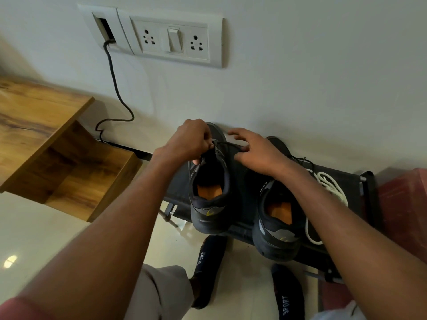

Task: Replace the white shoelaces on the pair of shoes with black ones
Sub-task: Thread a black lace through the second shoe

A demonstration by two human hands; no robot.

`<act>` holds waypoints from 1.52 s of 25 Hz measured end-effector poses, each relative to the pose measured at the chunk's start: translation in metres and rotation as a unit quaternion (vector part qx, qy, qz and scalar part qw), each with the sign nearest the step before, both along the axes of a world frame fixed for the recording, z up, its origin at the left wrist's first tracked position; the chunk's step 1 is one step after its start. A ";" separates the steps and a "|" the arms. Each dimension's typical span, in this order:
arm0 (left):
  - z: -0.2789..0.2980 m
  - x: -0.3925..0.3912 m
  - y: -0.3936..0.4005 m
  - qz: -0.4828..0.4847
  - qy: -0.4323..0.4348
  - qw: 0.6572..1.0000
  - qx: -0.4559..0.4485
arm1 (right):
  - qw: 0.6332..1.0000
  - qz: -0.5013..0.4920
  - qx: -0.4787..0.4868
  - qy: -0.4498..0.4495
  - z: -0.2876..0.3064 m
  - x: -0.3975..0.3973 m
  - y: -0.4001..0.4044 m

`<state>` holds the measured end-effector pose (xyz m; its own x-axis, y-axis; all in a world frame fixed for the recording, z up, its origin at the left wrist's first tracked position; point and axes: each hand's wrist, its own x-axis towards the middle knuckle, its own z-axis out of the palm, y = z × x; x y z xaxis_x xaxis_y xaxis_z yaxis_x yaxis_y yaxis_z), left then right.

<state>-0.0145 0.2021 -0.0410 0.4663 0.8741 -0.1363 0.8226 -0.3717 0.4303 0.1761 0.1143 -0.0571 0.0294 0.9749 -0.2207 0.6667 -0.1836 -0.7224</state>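
Lacing the left-hand shoe in black

Head view: 2 dark shoes sit on the rack [346, 179], white laces [332, 188] discarded at its right end. The black lace [227, 144] runs crosswise between the hands – left hand [189, 140] pinching one end over the left shoe [209, 192], right hand [254, 150] seemingly pinching the other, spare fingers splayed. Right shoe [276, 227] waits.

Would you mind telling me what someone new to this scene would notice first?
First, the left hand and right hand pulling a black lace taut over the left shoe at centre. Beside it stands the right shoe, with loose white laces lying on the dark rack to its right.
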 end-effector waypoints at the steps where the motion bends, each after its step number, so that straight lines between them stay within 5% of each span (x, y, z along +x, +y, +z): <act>1: -0.002 0.000 -0.001 -0.004 -0.002 1.000 0.000 | 0.998 0.008 -0.012 0.060 0.001 -0.002 0.000; 5: -0.005 0.005 0.000 -0.019 -0.013 1.000 -0.008 | 0.998 0.005 -0.048 0.045 -0.003 -0.005 -0.004; 8: -0.003 0.000 0.000 -0.012 -0.035 0.999 -0.040 | 0.999 -0.037 0.012 -0.036 0.001 -0.010 -0.005; 11: 0.014 -0.017 0.002 0.029 -0.115 0.987 -0.109 | 0.989 -0.054 0.074 -0.114 0.005 -0.013 -0.009; 15: 0.040 -0.039 -0.004 0.043 -0.209 0.964 -0.161 | 0.993 -0.037 0.048 -0.098 0.008 -0.010 -0.011; 19: 0.038 -0.025 -0.010 0.033 -0.267 0.952 -0.145 | 0.989 0.024 0.093 -0.112 0.009 -0.027 -0.008; 28: 0.030 0.003 -0.019 0.022 -0.307 0.939 -0.153 | 0.973 -0.035 0.078 -0.216 0.011 -0.022 -0.014; 30: 0.027 0.005 -0.020 0.004 -0.296 0.943 -0.154 | 0.976 -0.019 0.127 -0.174 0.010 -0.016 -0.017; 32: 0.027 0.007 -0.020 -0.002 -0.297 0.944 -0.143 | 0.980 -0.056 0.187 -0.029 0.013 -0.012 -0.011; 38: 0.010 0.009 -0.016 0.112 -0.285 0.937 -0.166 | 0.937 -0.168 0.104 0.289 0.007 -0.013 0.001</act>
